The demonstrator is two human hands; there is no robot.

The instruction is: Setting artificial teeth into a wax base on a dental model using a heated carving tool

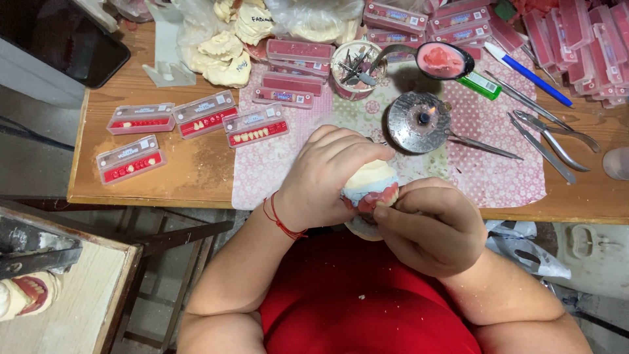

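Observation:
I hold a cream plaster dental model [371, 177] with a pink wax rim just in front of my chest, at the table's near edge. My left hand [324, 174] wraps over its top and left side. A red string bracelet circles that wrist. My right hand [429, 223] closes around the model's lower right, thumb pressed against the pink wax. Beyond my hands a small spirit burner [419, 120] stands lit on the pink patterned cloth [485, 170].
Several flat pink trays of artificial teeth [255, 126] lie on the wooden table [190, 170]. A cup of tools [357, 69], a pink bowl [444, 60], pliers [553, 141], a blue pen [527, 73] and plaster casts [226, 56] crowd the back. Another denture model [26, 295] sits lower left.

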